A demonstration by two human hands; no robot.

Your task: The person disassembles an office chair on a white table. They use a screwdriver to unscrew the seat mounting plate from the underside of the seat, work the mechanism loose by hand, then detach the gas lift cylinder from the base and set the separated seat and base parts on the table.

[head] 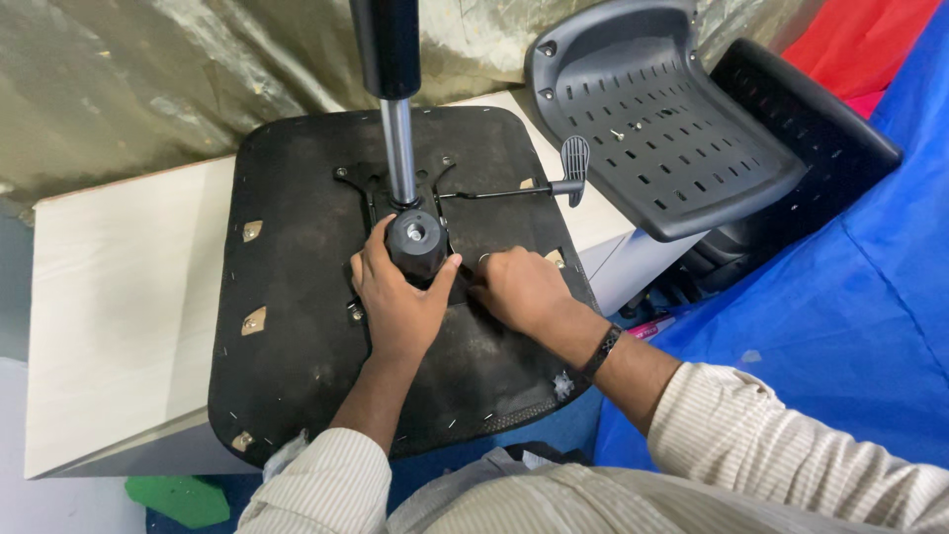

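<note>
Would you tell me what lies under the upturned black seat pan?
The seat pan rests on a pale white board, which juts out left and behind. The board's middle is covered, and so is whatever supports it.

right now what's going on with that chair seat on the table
A person has an upturned chair seat lying on a white table. The left hand grips the black knob at the base of the gas cylinder, while the right hand presses on the seat beside it. A grey chair back rests nearby.
</note>
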